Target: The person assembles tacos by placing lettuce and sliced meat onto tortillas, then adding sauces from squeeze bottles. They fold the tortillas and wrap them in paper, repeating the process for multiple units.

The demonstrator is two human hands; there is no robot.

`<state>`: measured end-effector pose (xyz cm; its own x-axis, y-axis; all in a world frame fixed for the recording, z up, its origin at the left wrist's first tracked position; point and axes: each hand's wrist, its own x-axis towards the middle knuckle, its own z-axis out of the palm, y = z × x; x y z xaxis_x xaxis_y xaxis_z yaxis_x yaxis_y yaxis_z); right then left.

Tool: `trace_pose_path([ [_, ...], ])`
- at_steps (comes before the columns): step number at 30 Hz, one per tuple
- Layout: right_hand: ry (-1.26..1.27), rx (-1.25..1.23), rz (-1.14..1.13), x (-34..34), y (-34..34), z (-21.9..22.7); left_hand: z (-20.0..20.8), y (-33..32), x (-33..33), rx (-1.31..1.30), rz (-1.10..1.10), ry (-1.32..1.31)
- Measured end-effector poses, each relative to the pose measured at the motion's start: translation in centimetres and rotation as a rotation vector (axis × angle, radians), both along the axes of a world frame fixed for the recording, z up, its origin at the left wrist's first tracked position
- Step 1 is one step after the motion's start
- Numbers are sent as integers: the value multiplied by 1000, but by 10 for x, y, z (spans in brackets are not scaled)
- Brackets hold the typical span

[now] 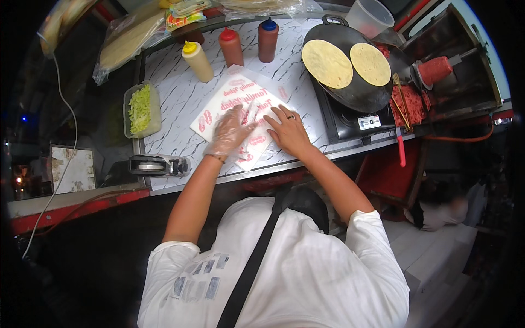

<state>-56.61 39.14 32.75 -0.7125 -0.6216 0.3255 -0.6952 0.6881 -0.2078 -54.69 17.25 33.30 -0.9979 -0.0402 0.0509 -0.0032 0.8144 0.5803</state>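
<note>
Worktop station with griddle [371, 99], the latter serving as point of reference. Hidden or unclear: the hands cover part of the printed wrapping paper [249, 92], which lies left of the griddle on the worktop [167, 74]; the number of sheets cannot be told. Some clear, wrinkled film between the hands is hard to make out. The shaved meat [413, 106], right of the griddle, is partly covered by the tongs [403, 102], and the blade of the red-handled knife [401, 150] is difficult to distinguish.

Hands: the left hand [228, 130], in a clear plastic glove, rests on the paper with its fingers extended and loosely parted. The right hand [290, 130], bare and wearing a ring, has its fingers spread, tips touching the paper. Neither is clenched.

Counts: two flatbreads [327, 64] on the griddle; three squeeze bottles [232, 49] left of it, capped yellow, red and blue; one container [157, 117] of shredded lettuce [140, 109], farther left; one meat cone [433, 71] on a spit, right of the griddle.
</note>
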Motion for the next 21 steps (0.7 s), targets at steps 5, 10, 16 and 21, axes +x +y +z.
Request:
trace_pose_path([
  [5,-90,197,135,8,-4,-8,-3,-1,-10,-57,-55,-145],
  [10,-220,219,210,37,-12,-8,9,-103,-26,-170,270,-284],
  [16,-229,278,187,43,-15,-3,2,-154,-67,-387,257,-247],
  [21,-141,182,170,50,-3,16,10,-107,-57,-430,179,46],
])
